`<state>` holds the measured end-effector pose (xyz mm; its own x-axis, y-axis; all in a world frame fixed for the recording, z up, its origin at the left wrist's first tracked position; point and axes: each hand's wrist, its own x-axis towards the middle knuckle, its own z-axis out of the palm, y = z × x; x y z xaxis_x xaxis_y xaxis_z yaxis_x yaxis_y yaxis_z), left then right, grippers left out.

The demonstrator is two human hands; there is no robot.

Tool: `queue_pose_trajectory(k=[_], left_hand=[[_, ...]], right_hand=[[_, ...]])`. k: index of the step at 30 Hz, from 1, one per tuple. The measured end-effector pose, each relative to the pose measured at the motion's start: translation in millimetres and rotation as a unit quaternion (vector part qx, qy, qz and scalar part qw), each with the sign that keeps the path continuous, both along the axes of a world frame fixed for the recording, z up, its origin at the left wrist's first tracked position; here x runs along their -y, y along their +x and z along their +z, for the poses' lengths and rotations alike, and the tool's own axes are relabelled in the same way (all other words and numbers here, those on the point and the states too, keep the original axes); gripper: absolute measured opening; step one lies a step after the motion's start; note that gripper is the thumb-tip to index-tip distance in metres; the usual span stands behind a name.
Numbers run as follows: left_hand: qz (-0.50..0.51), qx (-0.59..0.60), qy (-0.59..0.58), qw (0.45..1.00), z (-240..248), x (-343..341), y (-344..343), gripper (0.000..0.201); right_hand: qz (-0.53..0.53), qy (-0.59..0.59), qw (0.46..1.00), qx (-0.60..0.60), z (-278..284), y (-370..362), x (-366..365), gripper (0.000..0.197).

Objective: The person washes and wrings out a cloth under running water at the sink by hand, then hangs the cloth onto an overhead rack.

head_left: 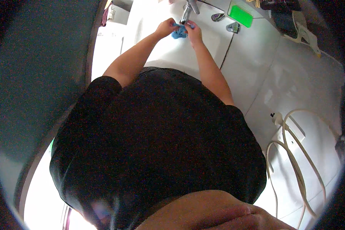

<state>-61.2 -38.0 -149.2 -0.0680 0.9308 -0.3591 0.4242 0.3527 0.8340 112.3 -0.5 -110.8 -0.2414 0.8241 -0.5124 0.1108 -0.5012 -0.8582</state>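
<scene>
My left hand (167, 27) and my right hand (194, 33) are both stretched out over the white sink (168, 51). Between them hangs a small, bunched blue cloth (179, 33), pinched at its upper edge from either side. Its exact weave is too small to make out. The chrome tap (186, 14) stands just beyond my fingers, its spout close above the cloth. Whether water is running cannot be seen clearly.
Right of the tap lie a bright green soap dish or sponge (241, 16) and two small dark-and-clear items. A wall socket (293, 134) with a plug and looping pale cables is at the right. A dark door-like panel (38, 84) stands at the left.
</scene>
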Motion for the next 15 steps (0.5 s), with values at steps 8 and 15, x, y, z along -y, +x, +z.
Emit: queue_pose_trajectory(k=[8,15], left_hand=[[0.13,-0.225,0.206,0.943,-7,17,-10,0.034],[0.087,0.035,0.066,0.993,38,3,12,0.02]], right_hand=[[0.141,0.126,0.981,0.043,-21,5,-8,0.031],[-0.097,-0.095,0.985,-0.106,-41,-1,-7,0.025]])
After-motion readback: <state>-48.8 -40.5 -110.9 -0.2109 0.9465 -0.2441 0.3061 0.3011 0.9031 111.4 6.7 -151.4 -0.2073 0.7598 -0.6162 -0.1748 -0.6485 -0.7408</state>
